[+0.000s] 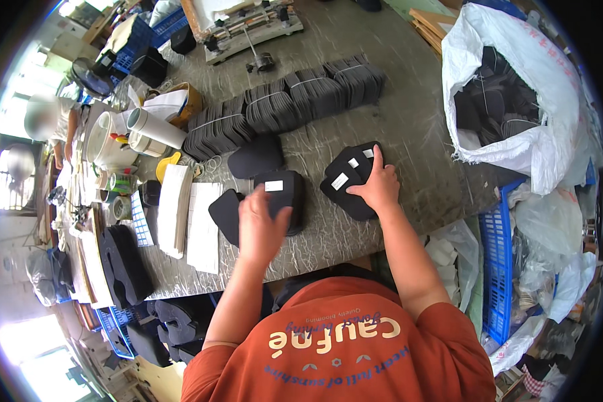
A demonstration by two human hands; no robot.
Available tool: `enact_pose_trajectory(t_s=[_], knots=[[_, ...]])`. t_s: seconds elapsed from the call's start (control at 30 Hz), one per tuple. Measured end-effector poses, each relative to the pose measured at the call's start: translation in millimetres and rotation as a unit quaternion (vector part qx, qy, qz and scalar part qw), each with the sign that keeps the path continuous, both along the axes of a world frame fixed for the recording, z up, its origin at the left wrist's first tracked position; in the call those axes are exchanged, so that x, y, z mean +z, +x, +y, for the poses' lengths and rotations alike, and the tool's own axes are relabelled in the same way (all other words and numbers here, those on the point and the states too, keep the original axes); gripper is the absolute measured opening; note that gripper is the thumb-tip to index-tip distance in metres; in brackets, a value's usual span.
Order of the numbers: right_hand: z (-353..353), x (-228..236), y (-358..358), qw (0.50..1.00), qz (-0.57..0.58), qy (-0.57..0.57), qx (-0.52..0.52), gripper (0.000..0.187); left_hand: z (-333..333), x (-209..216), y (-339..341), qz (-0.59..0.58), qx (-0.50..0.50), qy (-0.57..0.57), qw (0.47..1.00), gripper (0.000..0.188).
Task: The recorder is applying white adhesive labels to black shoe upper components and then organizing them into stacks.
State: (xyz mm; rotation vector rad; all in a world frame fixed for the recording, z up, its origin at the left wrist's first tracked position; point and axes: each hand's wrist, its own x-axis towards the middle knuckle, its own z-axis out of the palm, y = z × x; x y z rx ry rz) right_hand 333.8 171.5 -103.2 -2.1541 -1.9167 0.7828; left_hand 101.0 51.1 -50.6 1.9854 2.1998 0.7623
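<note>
My right hand (380, 186) rests on fanned black pads (350, 203). Its thumb lies on the lower part, its index finger stretches along the upper right edge, and the other fingers curl at the side. Small white labels (340, 181) show on these pads. My left hand (257, 224) is blurred, between a loose black pad (225, 216) and a thick stack of black pads (289, 194); whether it touches either is unclear. A white label (273, 185) lies on top of that stack. Just beyond lies another plain black pad (256, 157).
A long row of tied dark pad bundles (271, 107) stands farther back. Paper strips (174, 211) and a white cylinder (156, 127) are on the left. A clamp fixture (254, 33) sits at the far edge. To the right are a white sack (543, 127) of dark pieces and a blue crate (496, 268).
</note>
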Motion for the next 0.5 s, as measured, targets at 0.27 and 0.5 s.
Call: enact_pose_trajectory(t_s=[0.27,0.5], knots=[[-25.6,-9.3,2.3,0.985,0.172,0.003,0.024,0.119,23.8,-85.0,82.6,-0.491,-0.004,-0.286,0.823,0.059],[-89.8,-23.7,15.1,0.754,0.651,-0.024,-0.088,0.112,37.2,-41.1,83.0,-0.366,-0.042,-0.217,0.904,0.091]])
